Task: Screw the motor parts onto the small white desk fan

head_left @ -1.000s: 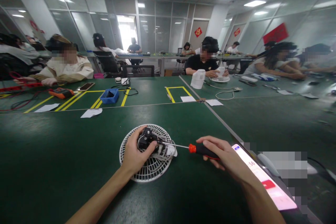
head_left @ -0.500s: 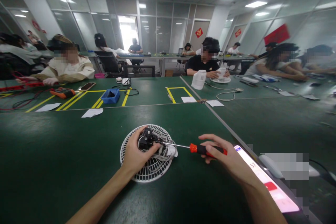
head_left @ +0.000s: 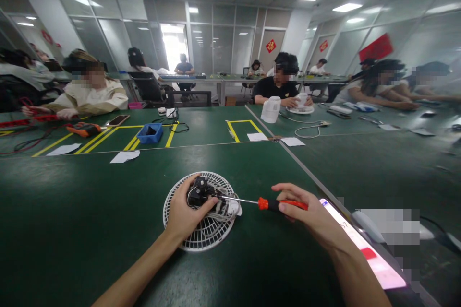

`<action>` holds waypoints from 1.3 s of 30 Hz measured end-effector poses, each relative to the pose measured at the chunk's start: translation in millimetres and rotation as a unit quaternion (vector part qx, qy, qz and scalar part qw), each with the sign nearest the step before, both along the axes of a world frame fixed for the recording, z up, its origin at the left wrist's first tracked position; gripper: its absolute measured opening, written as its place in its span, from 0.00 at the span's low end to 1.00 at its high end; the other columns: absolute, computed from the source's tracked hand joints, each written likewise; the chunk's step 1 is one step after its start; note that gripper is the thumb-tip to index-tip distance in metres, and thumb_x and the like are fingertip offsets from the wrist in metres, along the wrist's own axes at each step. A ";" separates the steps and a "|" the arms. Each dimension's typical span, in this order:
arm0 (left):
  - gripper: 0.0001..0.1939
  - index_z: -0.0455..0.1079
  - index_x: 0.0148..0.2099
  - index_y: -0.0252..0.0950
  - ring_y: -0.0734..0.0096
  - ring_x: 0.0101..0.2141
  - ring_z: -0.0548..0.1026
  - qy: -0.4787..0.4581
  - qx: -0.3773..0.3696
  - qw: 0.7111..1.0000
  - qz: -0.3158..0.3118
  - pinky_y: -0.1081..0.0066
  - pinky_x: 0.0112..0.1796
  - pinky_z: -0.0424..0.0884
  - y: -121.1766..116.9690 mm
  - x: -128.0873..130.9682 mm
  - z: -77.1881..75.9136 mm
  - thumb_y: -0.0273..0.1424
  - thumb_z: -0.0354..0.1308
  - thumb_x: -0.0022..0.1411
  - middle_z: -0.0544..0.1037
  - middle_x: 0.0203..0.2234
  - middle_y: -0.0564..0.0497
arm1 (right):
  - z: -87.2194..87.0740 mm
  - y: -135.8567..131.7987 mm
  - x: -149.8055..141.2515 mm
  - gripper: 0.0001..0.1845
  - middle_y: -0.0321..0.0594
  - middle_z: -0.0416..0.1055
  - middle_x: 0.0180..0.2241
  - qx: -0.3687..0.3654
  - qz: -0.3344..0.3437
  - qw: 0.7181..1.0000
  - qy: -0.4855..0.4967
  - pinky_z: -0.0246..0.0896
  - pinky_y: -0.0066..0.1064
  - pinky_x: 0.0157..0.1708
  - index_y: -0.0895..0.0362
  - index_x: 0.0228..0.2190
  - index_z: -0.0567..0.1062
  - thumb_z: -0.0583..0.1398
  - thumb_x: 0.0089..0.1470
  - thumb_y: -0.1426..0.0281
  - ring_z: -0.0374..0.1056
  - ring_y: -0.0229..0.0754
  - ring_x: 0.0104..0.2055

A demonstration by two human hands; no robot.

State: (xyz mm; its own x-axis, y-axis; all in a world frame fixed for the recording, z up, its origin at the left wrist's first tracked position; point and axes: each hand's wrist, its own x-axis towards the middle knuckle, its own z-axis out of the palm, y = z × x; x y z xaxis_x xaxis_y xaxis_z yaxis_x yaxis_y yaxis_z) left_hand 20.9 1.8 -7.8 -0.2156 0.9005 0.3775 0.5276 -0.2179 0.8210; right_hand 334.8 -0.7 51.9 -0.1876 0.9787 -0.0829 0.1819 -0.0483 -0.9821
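My left hand point(head_left: 185, 211) is closed around a black motor unit point(head_left: 197, 194), thumb along its right side. The unit rests over a round white fan grille point(head_left: 212, 242) lying on the green table. Grey cable point(head_left: 219, 218) is bundled beside the motor on the grille, next to a small white part point(head_left: 233, 207). In my right hand point(head_left: 302, 208) is a red and black screwdriver point(head_left: 264, 204), held by its handle and nearly level. Its shaft points left and its tip meets the motor unit; exactly where is too small to tell.
A lit phone point(head_left: 374, 254) lies right of my right forearm. Beyond the seam are a blue bin point(head_left: 150, 134), paper slips point(head_left: 125, 156), an orange-black meter point(head_left: 84, 128) and a white housing point(head_left: 271, 109). Across the table a person in black point(head_left: 275, 88) handles a white part.
The fingers of my right hand have shifted and curled a little on the screwdriver handle. My left hand keeps its hold on the motor unit. The whole view has shifted slightly.
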 end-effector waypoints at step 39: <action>0.34 0.70 0.59 0.40 0.52 0.52 0.77 -0.008 0.016 1.000 -0.008 0.48 0.58 0.70 -1.1 1.6 2.4 0.47 0.70 0.53 0.78 0.52 0.43 | 8.0 -2.9 -3.0 0.32 0.35 0.73 0.24 -0.089 -0.023 0.996 0.003 0.54 0.25 0.16 0.55 0.48 0.74 0.67 0.50 0.47 0.63 0.36 0.20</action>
State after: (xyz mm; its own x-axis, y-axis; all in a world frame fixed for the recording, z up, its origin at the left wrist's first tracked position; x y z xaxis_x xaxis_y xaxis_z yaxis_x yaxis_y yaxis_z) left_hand 22.4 0.7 -5.5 -0.2065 0.8920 0.4021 0.5111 -0.2522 0.8217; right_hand 331.8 -3.7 59.9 -0.1435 0.9562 -0.2553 0.1692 -0.2305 -0.9583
